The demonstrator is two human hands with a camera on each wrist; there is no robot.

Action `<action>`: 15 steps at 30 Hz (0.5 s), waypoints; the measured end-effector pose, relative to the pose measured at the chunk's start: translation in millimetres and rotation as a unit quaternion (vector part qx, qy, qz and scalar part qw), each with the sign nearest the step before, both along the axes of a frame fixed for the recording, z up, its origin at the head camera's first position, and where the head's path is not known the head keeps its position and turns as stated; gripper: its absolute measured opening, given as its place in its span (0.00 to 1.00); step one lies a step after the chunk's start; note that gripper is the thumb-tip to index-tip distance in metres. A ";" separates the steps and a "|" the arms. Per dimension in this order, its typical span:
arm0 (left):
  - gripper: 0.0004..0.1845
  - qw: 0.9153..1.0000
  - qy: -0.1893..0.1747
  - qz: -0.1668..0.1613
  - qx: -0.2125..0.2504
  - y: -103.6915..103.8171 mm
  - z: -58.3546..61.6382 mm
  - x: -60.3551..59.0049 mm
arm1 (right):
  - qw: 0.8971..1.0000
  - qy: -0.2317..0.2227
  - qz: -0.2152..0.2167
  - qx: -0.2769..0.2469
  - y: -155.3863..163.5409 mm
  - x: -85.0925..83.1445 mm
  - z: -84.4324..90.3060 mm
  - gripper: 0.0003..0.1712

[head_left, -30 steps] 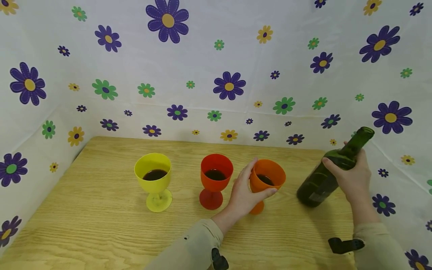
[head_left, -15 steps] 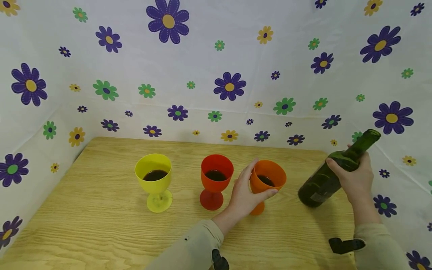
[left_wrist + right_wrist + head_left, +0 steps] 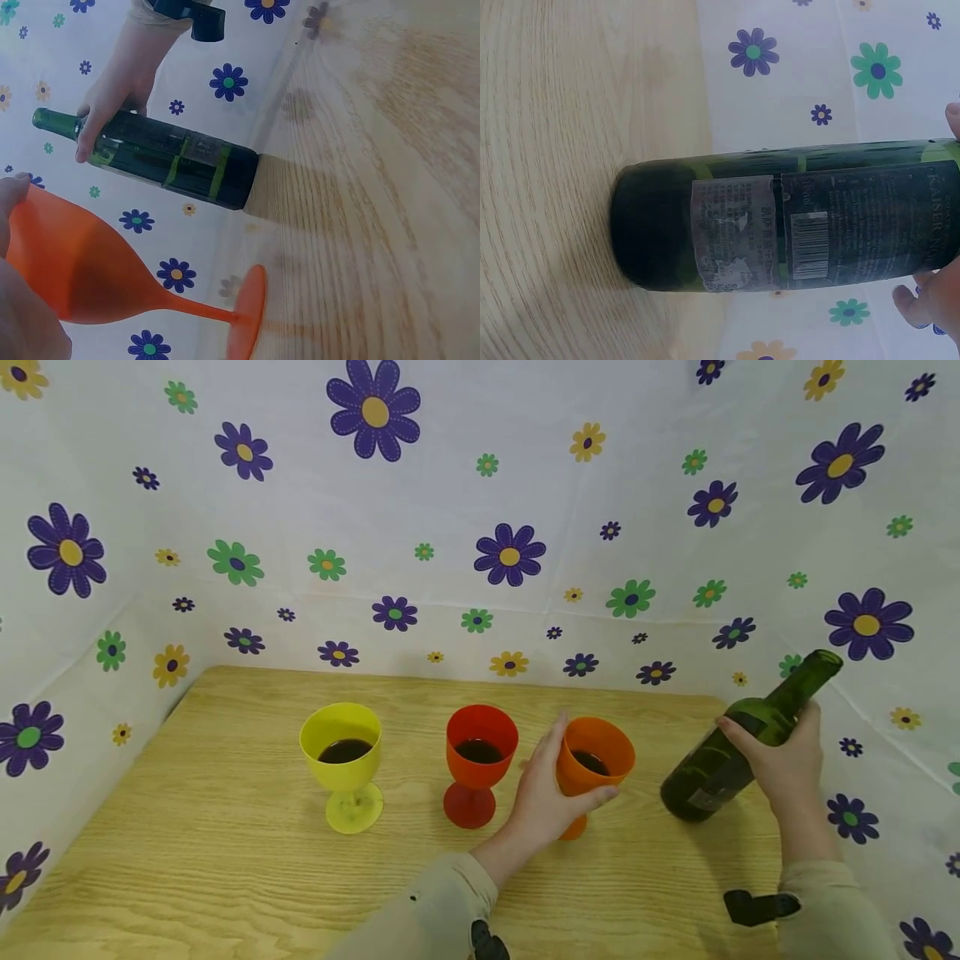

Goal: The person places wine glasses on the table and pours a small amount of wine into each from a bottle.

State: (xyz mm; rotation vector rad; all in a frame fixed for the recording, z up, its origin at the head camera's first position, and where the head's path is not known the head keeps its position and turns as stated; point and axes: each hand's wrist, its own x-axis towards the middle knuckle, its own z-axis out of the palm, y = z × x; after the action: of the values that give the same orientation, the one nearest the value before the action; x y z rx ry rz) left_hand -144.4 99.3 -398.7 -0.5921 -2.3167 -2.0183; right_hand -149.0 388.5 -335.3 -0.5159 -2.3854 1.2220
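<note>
My left hand [image 3: 542, 793] curves around the bowl of an orange goblet [image 3: 600, 758], thumb in front and fingers on its left side. Dark liquid lies in the bowl, and the goblet's foot [image 3: 247, 315] meets the table in the left wrist view. To the right, my right hand [image 3: 787, 760] grips a green glass wine bottle [image 3: 708, 777] around its shoulder. Its uncapped neck points up and right in the head view. The base is at the tabletop. Two labels [image 3: 731, 232] show in the right wrist view.
A red goblet [image 3: 470, 768] and a yellow goblet [image 3: 352, 772] stand to the left, each with dark liquid inside. They share a wood-grain table [image 3: 225, 877]. A white cloth [image 3: 435, 485] with printed flowers hangs behind and at both sides.
The bottle's neck has swung slightly right and down, its base nearly in place. My left forefinger now sits a little apart from the orange goblet's rim. The goblets have stayed put.
</note>
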 end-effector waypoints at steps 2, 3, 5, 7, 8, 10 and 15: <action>0.54 1.000 0.010 -0.003 -0.005 -2.0 0.7 2.5 | 1.000 0.013 -0.005 -0.009 -1.7 -0.5 -1.4 0.57; 0.54 1.000 0.016 -0.006 -0.006 -3.3 1.3 3.8 | 1.000 0.024 -0.009 -0.010 -2.4 -0.5 -2.5 0.58; 0.53 0.999 0.029 -0.013 -0.010 -5.9 3.0 6.8 | 0.999 0.045 -0.016 -0.001 -4.7 1.0 -4.9 0.61; 0.53 0.999 0.041 -0.021 -0.010 -8.9 5.2 9.9 | 0.996 0.077 -0.027 0.026 -8.4 3.7 -7.5 0.63; 0.52 0.999 0.046 -0.025 -0.009 -10.8 6.7 11.5 | 0.993 0.099 -0.034 0.046 -10.6 5.7 -9.3 0.63; 0.52 0.998 0.053 -0.027 -0.010 -14.6 10.1 15.2 | 0.981 0.160 -0.049 0.097 -17.0 10.7 -12.7 0.63; 0.50 0.997 0.078 -0.023 -0.013 -27.5 17.6 24.2 | 0.899 0.366 -0.057 0.232 -46.2 17.1 -22.4 0.40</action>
State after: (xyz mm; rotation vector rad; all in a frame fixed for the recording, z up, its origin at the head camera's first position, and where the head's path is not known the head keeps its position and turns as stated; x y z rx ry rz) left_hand -120.2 71.8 -381.1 -0.7825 -2.2619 -1.8871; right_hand -131.9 342.4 -357.6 -0.0171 -1.8474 0.5911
